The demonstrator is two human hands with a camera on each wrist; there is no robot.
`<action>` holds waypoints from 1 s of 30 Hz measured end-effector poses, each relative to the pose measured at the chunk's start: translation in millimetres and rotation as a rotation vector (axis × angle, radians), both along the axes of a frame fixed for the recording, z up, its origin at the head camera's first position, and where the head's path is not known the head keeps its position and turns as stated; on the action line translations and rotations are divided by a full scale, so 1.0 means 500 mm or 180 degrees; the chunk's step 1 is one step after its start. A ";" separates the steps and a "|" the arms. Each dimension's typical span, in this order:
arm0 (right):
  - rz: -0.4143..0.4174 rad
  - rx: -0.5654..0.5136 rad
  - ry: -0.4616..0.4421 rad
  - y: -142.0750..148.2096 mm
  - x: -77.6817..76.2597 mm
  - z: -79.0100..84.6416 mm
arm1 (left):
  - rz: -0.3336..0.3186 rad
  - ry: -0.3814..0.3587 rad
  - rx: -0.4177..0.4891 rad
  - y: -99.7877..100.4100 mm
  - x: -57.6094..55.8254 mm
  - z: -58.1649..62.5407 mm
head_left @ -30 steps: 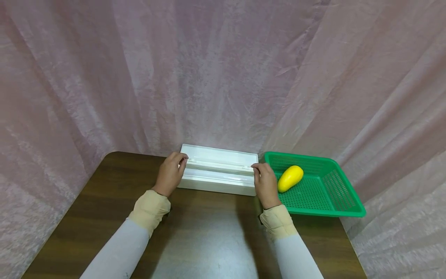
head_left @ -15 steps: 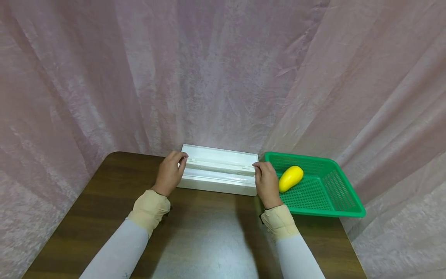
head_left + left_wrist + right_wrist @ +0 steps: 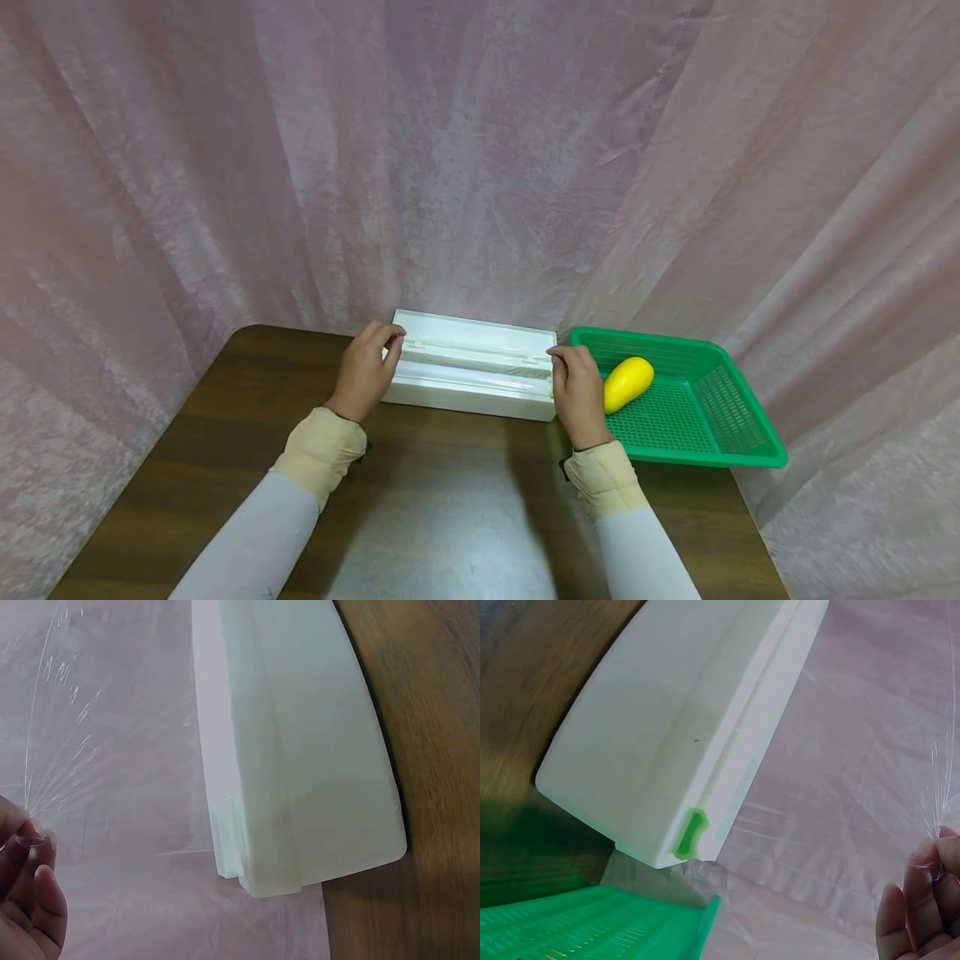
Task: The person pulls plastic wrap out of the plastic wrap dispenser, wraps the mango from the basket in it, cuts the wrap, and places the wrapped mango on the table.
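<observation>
Film, pinched in left grip, right grip

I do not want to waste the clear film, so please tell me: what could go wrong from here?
The clear film creases where the left hand and right hand pinch it, so it might tear there. Neither hand steadies the white box, so a harder pull could drag it. The green basket sits close to the right hand, so the film might snag on it.
</observation>
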State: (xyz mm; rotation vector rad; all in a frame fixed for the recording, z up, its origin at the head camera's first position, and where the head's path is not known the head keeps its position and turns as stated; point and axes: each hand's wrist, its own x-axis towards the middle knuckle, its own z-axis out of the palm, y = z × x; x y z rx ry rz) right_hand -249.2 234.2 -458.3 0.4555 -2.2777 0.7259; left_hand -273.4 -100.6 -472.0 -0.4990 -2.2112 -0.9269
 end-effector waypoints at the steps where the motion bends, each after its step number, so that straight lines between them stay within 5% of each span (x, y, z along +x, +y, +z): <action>1: 0.0003 -0.0009 0.0010 -0.001 0.001 0.003 | 0.0001 0.0010 -0.0001 0.000 0.002 0.002; 30: 0.0056 -0.0067 0.0259 -0.015 0.023 0.052 | -0.0047 0.0091 0.0240 -0.011 0.022 0.045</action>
